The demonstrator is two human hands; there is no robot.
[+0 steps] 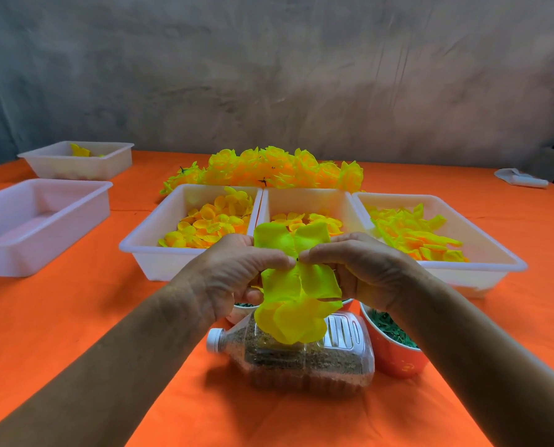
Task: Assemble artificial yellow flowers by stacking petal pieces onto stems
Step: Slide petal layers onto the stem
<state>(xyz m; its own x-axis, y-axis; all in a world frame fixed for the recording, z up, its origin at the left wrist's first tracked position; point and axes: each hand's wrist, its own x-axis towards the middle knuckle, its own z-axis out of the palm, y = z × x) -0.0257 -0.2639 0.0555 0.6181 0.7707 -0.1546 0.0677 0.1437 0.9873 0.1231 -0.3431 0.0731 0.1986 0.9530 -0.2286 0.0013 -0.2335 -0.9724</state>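
Both hands hold a half-built yellow flower above the table's middle. My left hand and my right hand pinch its petal layers, thumbs meeting at a small dark stem tip. The rest of the stem is hidden behind the petals. Three white trays behind the hands hold loose yellow petal pieces: left tray, middle tray, right tray. A pile of finished yellow flowers lies behind the trays.
A clear plastic bottle of brown grains lies on its side under the hands. An orange cup of green pieces stands to its right, another small cup behind my left hand. Two more white trays sit far left on the orange tablecloth.
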